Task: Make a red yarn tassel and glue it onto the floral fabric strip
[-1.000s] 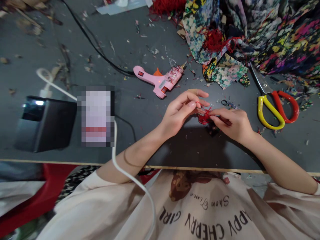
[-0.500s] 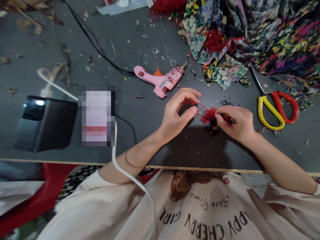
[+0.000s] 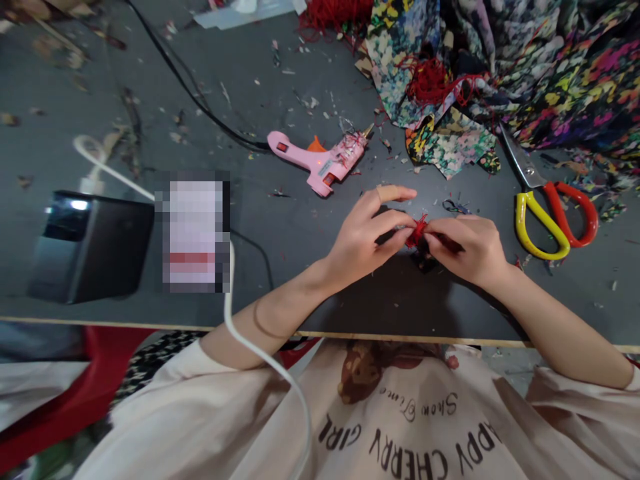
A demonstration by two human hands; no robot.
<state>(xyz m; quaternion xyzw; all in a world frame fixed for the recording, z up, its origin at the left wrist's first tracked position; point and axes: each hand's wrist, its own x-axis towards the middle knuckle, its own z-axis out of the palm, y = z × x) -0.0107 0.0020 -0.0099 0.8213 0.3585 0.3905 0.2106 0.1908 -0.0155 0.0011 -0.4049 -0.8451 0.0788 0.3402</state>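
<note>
Between my two hands is a small tangle of red thread [image 3: 416,235], attached to or lying against a dark piece [image 3: 424,259] partly hidden under my fingers. My left hand [image 3: 373,227] pinches the thread's left side between thumb and a finger, while its index finger stretches out above. From the other side, my right hand [image 3: 467,245] is closed with its fingertips pinching the red thread. A pink glue gun [image 3: 325,163] lies beyond my left hand. To the right of my right hand rest scissors [image 3: 543,200] with one yellow and one red handle.
Floral fabric [image 3: 450,143] and more red thread [image 3: 430,80] are heaped at the back right. A black cord [image 3: 185,93] runs from the glue gun. At left stand a dark device [image 3: 100,247] and a blurred-out screen [image 3: 195,230], with a white cable [image 3: 250,343] crossing my left forearm. Scraps litter the table.
My left hand has moved right and now pinches the red thread tangle, its index finger lifted. Before, it held a strand drawn out to the left. My right hand has shifted slightly left.
</note>
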